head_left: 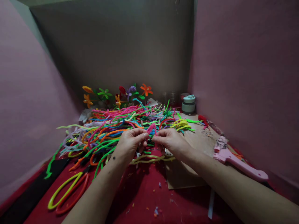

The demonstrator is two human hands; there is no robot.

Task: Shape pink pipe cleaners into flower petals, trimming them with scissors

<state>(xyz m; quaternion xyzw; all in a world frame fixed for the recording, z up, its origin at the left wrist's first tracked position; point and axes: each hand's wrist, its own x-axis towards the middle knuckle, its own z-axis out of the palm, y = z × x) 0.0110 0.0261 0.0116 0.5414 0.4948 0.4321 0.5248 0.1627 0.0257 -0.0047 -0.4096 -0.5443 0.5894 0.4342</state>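
Note:
Both my hands meet over the middle of a red surface. My left hand and my right hand each pinch an end of a short pink pipe cleaner, which arches up between the fingertips. Just beyond the hands lies a big tangled heap of pipe cleaners in many colours. A pale yellow pipe cleaner lies flat under my wrists.
Finished pipe-cleaner flowers stand at the back. A small green-lidded jar sits back right. A pink glue gun lies right, beside a cardboard sheet. Scissors with yellow and red handles lie front left. Pink walls close both sides.

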